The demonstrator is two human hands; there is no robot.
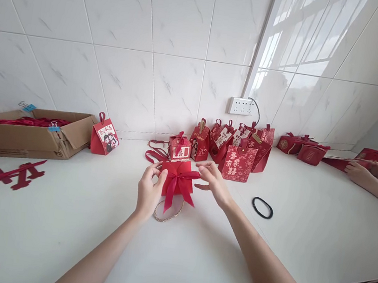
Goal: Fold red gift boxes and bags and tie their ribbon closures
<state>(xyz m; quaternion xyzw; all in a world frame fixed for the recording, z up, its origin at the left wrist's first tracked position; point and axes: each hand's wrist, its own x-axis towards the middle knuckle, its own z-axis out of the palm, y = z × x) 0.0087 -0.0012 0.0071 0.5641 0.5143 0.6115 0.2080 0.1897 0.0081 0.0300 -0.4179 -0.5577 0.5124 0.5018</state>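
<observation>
Red gift box (184, 167) stood on the white tabletop (186, 258), closer to the back edge than to the front edge. A satin ribbon bow (178, 177) was tied across its face, tails hanging down; a twisted gold cord (164, 221) looped out below, toward the front edge.

Left hand (150, 185): thumb and fingers pinched the box's left side. Right hand (214, 182): fingers spread apart beside the bow's right loop; contact could not be told.

Room: the forward side was tight, a small bow-topped box (181, 149) standing just behind. Toward the front edge, a wide span of surface lay between cord and rim. On the right, a black ring (263, 216) lay well apart from the forearm.

Outward: a cluster of printed gift bags (238, 165) stood near the back edge, right of the hands. Cardboard carton (22, 140) sat toward the back left corner, loose ribbons (22, 179) in front of it. Near the back right corner, a co-worker's hands (358, 172) held red card.
</observation>
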